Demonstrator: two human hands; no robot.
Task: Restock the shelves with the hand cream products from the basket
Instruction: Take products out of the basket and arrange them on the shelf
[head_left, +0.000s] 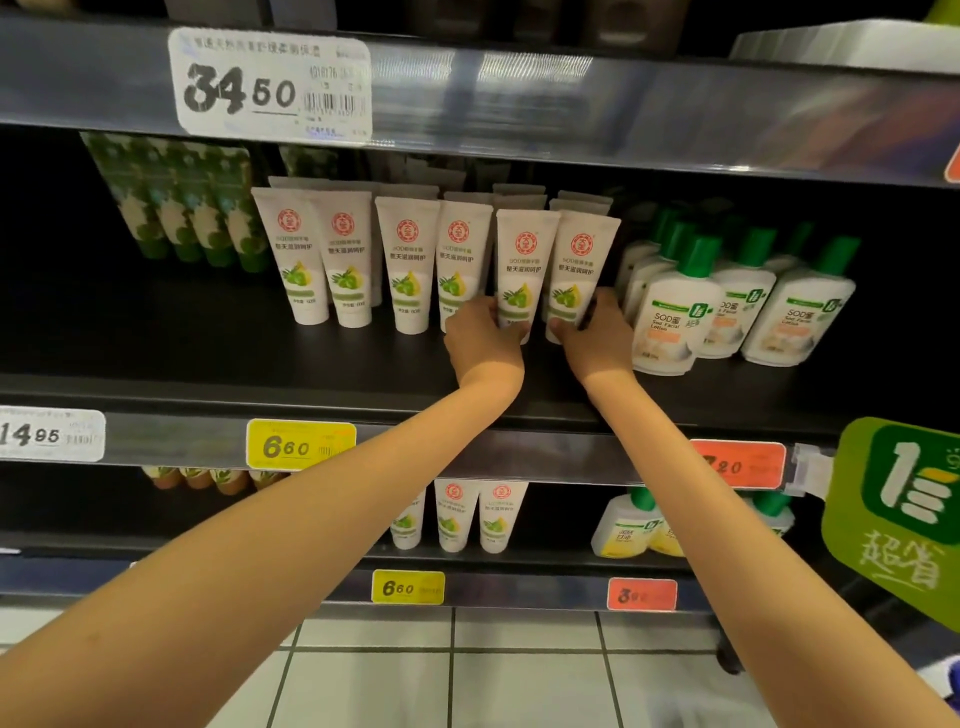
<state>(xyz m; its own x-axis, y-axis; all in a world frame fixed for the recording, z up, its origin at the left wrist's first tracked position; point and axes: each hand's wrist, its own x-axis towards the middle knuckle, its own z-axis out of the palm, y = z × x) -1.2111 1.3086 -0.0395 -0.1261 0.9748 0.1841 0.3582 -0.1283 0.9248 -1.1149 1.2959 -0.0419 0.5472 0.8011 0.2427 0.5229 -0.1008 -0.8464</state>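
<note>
White hand cream tubes with a red round logo and green olive print stand cap-down in rows on the middle shelf (208, 358). My left hand (485, 340) grips the lower end of one tube (524, 260). My right hand (592, 335) grips the lower end of the tube beside it (582, 260). Both held tubes stand at the right end of the front row, upright and side by side. Several more of the same tubes (337, 254) fill the row to the left. The basket is out of view.
White SOD lotion bottles with green caps (680, 317) stand just right of my right hand. Green patterned tubes (176, 202) sit at the back left. The lower shelf holds more white tubes (478, 514) and yellow bottles (628, 530). A green sign (898, 514) juts out at right.
</note>
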